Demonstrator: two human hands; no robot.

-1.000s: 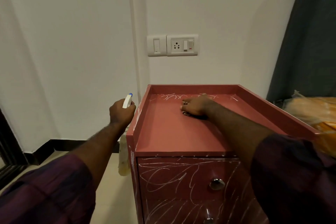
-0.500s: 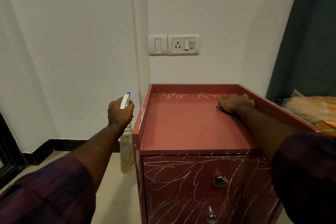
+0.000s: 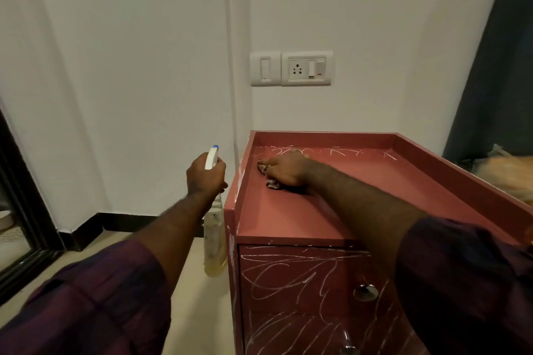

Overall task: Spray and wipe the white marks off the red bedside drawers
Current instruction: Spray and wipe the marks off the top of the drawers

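Note:
The red bedside drawers (image 3: 288, 219) stand against the white wall, with a raised rim round the top. White scribbles (image 3: 334, 151) run along the back of the top and cover both drawer fronts (image 3: 291, 277). My right hand (image 3: 284, 171) presses a small dark patterned cloth (image 3: 271, 181) onto the top near its back left corner. My left hand (image 3: 203, 174) grips a spray bottle (image 3: 215, 239) by its white trigger head, held in the air just left of the drawers. The bottle holds yellowish liquid.
A switch and socket plate (image 3: 291, 68) sits on the wall above the drawers. A dark curtain (image 3: 496, 81) and an orange bag (image 3: 507, 173) are at the right. A black door frame (image 3: 23, 210) stands at the far left, with tiled floor below.
My right hand has swept the cloth from the right side of the top across to its back left corner. The left hand and the bottle have stayed beside the drawers.

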